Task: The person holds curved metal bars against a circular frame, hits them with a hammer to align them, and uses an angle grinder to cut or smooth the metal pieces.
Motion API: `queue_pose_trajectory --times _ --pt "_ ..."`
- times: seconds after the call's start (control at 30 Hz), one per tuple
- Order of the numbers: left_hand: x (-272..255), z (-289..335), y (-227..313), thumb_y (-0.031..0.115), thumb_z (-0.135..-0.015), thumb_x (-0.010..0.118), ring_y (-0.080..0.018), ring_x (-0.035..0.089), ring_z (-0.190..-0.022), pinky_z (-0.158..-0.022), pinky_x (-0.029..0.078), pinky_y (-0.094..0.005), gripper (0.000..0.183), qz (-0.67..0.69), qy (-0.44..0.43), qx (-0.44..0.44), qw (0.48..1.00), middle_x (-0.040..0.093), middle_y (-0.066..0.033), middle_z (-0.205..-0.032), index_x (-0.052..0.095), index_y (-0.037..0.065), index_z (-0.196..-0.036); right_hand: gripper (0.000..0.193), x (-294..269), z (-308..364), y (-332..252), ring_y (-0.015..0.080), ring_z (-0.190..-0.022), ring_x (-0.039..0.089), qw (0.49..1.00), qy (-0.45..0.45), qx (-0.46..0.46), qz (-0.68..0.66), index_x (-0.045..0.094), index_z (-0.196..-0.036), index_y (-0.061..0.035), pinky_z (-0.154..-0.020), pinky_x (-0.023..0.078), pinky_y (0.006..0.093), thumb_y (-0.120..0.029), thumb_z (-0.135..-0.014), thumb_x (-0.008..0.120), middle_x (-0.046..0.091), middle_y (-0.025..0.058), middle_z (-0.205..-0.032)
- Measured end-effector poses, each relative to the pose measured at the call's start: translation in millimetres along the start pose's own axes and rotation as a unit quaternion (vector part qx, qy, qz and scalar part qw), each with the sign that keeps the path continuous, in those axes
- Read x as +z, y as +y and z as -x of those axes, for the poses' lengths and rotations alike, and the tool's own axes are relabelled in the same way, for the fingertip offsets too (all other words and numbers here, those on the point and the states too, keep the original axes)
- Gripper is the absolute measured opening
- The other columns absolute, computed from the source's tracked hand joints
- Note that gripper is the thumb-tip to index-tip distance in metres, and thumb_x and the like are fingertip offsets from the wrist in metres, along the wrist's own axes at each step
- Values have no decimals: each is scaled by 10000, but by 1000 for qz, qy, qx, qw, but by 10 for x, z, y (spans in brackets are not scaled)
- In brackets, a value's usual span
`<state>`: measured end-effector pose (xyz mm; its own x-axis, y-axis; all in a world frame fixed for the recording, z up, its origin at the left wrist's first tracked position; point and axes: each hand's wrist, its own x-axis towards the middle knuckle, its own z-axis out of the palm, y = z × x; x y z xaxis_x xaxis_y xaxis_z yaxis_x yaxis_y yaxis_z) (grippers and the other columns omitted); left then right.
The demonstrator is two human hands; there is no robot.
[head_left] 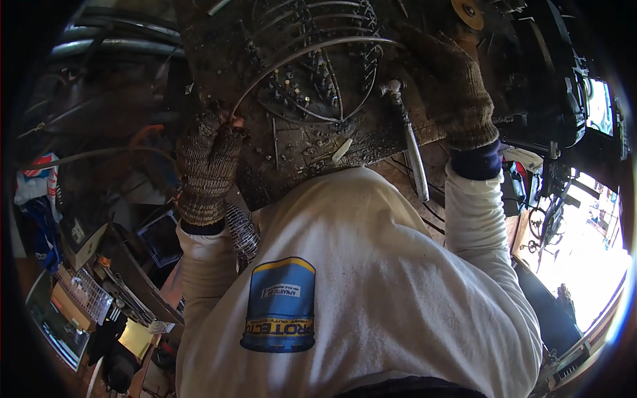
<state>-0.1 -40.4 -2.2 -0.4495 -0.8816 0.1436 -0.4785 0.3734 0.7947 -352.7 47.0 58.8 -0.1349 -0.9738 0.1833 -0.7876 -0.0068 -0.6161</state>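
Note:
A thin metal rod (302,52), bent into an arc, spans between my two gloved hands above a dark, dirty work table (259,162). My left hand (211,142), in a brown knitted glove, is closed around its lower left end. At the upper right, the other end runs into my right hand (454,86); that glove is in shadow and its fingers are mostly hidden. Under the rod lies a frame of curved bars (342,119) with small upright pegs. A hammer (410,142) rests beside my right hand, its handle over the table's near edge.
A small pale piece (342,150) lies near the table's front edge. An orange-brown disc (468,12) is at the far right. Metal pipes (119,45) are at the far left. A coil of wire (242,232) hangs by my left forearm. Bright daylight enters at right.

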Motion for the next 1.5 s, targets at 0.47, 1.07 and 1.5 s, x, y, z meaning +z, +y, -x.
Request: queue_pose_trajectory --times 0.47,1.07,1.5 --pt "89 -149 195 197 -875 732 -248 691 -893 -791 539 -361 166 -259 -3 91 962 719 -73 -967 707 90 -999 350 192 41 179 257 -952 687 996 46 -34 66 608 -1290 -33 -816 547 336 -73 -946 554 705 153 -1025" --pt "337 -112 151 337 -887 675 -314 672 -949 -840 545 -429 265 -462 -37 96 881 710 -94 -1026 709 129 -1050 369 306 37 258 275 -937 688 993 -56 93 43 623 -1273 -42 -837 537 358 -94 -908 598 694 154 -1029" --pt "427 -152 154 342 -883 667 -310 687 -918 -837 552 -425 266 -485 -3 105 868 709 -100 -1050 718 140 -1049 382 365 -17 211 285 -971 689 987 -5 148 -63 629 -1280 -66 -834 548 360 -70 -900 595 688 171 -1067"
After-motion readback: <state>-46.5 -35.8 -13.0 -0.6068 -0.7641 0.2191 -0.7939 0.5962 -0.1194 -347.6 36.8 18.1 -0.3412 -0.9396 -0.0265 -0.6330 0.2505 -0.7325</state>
